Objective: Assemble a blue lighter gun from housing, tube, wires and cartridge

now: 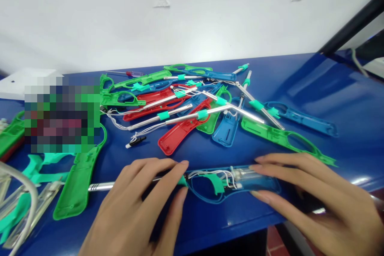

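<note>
In front of me on the table lies a blue plastic handle half [247, 187], its hollow side up. A teal trigger-like piece [217, 183], white wires [207, 173] and a clear cylindrical part [244, 173] sit in it. My left hand [135, 204] pinches the shell's left end with thumb and forefinger, around a teal collar [182, 181]. From beneath that hand a silver metal tube [103, 187] sticks out leftward. My right hand [318, 204] grips the shell's right end, thumb on the near rim and fingers on the far rim.
Behind my hands spreads a pile of red [172, 140], green [261, 127] and blue [312, 119] handle halves with silver tubes [177, 110]. A screwdriver [133, 74] lies at the back. Teal pieces [36, 168] and a green half [73, 192] are at left. The near table edge runs below.
</note>
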Motion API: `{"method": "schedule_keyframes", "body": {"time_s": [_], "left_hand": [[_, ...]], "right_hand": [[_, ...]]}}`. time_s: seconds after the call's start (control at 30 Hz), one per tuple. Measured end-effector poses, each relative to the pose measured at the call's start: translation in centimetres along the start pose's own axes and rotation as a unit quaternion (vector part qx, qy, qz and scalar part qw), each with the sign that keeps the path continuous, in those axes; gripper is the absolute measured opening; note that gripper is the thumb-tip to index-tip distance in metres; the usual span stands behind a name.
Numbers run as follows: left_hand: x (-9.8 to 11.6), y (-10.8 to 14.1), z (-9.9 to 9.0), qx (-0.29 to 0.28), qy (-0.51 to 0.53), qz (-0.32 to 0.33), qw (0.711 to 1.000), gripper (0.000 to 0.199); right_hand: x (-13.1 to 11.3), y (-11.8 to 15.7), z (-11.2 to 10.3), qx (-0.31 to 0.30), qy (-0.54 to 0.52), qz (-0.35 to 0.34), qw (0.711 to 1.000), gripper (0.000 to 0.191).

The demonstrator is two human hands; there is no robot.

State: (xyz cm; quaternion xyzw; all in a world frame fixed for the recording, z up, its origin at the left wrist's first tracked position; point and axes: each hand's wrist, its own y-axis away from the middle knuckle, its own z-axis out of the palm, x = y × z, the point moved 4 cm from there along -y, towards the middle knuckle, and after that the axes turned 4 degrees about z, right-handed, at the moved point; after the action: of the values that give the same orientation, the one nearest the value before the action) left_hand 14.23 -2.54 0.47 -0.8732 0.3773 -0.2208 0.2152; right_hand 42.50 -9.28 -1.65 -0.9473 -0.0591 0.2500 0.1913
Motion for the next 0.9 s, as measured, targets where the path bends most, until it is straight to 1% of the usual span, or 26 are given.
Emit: {"method": "schedule_keyframes", "body": {"time_s": [0.1,0.17,0.23,0.33,0.37,0.43,0.53,0.67,0.73,0.8,0.9], "left_hand": [[-0.1,-0.1,0.3,-0.026,0.015,-0.016,0.999,0.034],[0.0,-0.4,0.6,-0.046,0.024,-0.006,0.999,0.034],[0.1,-0.9,0.7,-0.062,0.016,0.018,0.998,0.035],[0.8,-2.0,0.8,-0.089,-0.033,0.080,0.992,0.040],[1.1,-2.3,0.7,-0.093,-0.047,0.102,0.989,0.040],[1.5,-2.8,0.5,-0.089,-0.076,0.115,0.986,0.037],[1.6,-2.8,0.4,-0.070,-0.102,0.119,0.985,0.035],[1.3,-1.8,0.6,-0.071,-0.105,0.131,0.983,0.039],[1.3,-1.7,0.6,-0.079,-0.104,0.139,0.982,0.042],[1.2,-1.9,0.6,-0.097,-0.095,0.139,0.981,0.040],[0.9,-2.2,0.7,-0.125,-0.061,0.120,0.983,0.039]], "right_hand": [[0.0,0.1,0.0,0.002,-0.001,0.008,1.000,0.020],[0.0,0.1,0.0,0.001,-0.002,0.010,1.000,0.021],[0.1,0.1,-0.1,0.001,-0.002,0.007,1.000,0.022],[0.0,0.0,-0.1,0.003,0.006,-0.009,1.000,0.023],[0.0,-0.1,-0.1,0.004,0.008,-0.011,1.000,0.023],[-0.1,-0.1,-0.2,0.009,0.009,-0.009,1.000,0.021],[-0.2,-0.2,-0.3,0.013,0.006,0.001,1.000,0.019],[-0.4,-0.2,-0.3,0.015,0.003,0.005,1.000,0.018],[-0.4,-0.2,-0.3,0.017,0.000,0.009,1.000,0.017],[-0.3,-0.2,-0.2,0.019,0.000,0.010,1.000,0.018],[-0.2,-0.3,-0.1,0.018,-0.001,0.009,1.000,0.018]]}}
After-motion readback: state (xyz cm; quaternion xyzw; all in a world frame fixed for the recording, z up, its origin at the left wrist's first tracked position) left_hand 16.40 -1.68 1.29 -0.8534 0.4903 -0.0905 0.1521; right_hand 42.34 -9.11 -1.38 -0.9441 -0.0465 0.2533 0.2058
